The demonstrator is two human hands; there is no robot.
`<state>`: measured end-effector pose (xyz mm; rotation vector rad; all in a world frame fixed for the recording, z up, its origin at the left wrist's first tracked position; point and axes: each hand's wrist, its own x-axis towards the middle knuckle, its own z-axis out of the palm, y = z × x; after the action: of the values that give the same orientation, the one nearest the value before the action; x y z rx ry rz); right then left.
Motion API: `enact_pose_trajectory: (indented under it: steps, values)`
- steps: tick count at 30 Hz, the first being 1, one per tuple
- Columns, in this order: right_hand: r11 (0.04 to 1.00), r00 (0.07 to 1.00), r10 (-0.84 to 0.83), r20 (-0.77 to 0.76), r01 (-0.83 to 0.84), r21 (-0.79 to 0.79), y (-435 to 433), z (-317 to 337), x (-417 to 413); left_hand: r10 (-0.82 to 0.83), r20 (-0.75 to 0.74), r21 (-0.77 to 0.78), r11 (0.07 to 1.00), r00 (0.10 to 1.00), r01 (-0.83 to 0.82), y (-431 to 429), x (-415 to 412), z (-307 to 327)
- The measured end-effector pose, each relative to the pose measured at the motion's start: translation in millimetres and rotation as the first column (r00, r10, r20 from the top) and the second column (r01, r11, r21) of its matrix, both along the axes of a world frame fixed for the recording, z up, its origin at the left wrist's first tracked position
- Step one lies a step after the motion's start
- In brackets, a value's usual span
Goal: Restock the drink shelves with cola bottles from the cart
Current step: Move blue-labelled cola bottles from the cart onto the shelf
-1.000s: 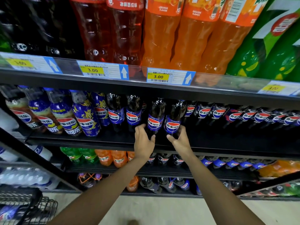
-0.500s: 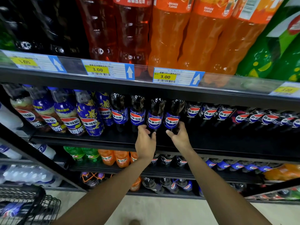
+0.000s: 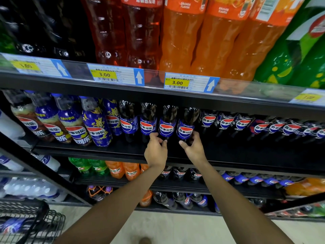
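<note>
Two dark cola bottles with blue labels stand side by side on the black middle shelf (image 3: pixel 105 152). My left hand (image 3: pixel 155 151) wraps thumb and fingers around the base of the left cola bottle (image 3: pixel 166 123). My right hand (image 3: pixel 193 148) grips the base of the right cola bottle (image 3: pixel 186 126) in the same way. Both bottles stand in line with two more cola bottles (image 3: pixel 129 120) to their left. The bottoms of the held bottles are hidden behind my fingers.
Black-label cola bottles (image 3: pixel 226 123) fill the row to the right and flavoured cola bottles (image 3: pixel 75 127) the left. Large orange, red and green bottles stand on the shelf above (image 3: pixel 177 41). A wire cart (image 3: pixel 35 224) with bottles sits at bottom left.
Both hands have pushed the two cola bottles deeper onto the shelf, into line with their neighbours. The view has moved a little closer to the shelf.
</note>
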<state>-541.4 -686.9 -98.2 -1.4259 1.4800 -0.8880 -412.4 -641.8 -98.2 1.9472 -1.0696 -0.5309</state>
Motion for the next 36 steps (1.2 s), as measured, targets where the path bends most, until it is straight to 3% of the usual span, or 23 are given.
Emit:
enact_pose_trajectory:
  steps: [9, 13, 16, 19, 23, 27, 32, 36]
  values:
    - [0.997, 0.994, -0.073, -0.080, 0.073, 0.000, 17, 16, -7, -0.142, 0.013, 0.103, 0.985, 0.990, 0.140, 18, 13, 9]
    - [1.000, 0.942, -0.020, -0.334, 0.016, -0.017, 35, 26, -15, -0.283, 0.293, 0.246, 0.945, 0.913, 0.214, 39, 23, 24]
    - [0.977, 0.825, 0.099, -0.557, -0.186, -0.103, 51, 38, -14, -0.394, 0.556, 0.402, 0.898, 0.732, 0.178, 63, 35, 40]
    - [0.867, 0.628, 0.190, -0.755, -0.468, -0.171, 66, 53, -1, -0.447, 0.666, 0.503, 0.860, 0.597, 0.082, 92, 55, 58]
    - [0.679, 0.435, 0.215, -0.874, -0.710, -0.186, 90, 69, 34, -0.402, 0.740, 0.500, 0.865, 0.540, -0.041, 142, 85, 79]
    - [0.477, 0.345, 0.266, -0.900, -0.859, -0.188, 123, 79, 81, -0.342, 0.736, 0.523, 0.835, 0.583, -0.170, 204, 117, 95]
    - [0.266, 0.281, 0.382, -0.880, -0.946, -0.187, 171, 88, 147, -0.061, 0.648, 0.478, 0.809, 0.760, -0.342, 293, 160, 103]
    - [0.121, 0.195, 0.451, -0.871, -0.980, -0.157, 218, 89, 201, 0.089, 0.620, 0.509, 0.710, 0.779, -0.487, 364, 192, 102]
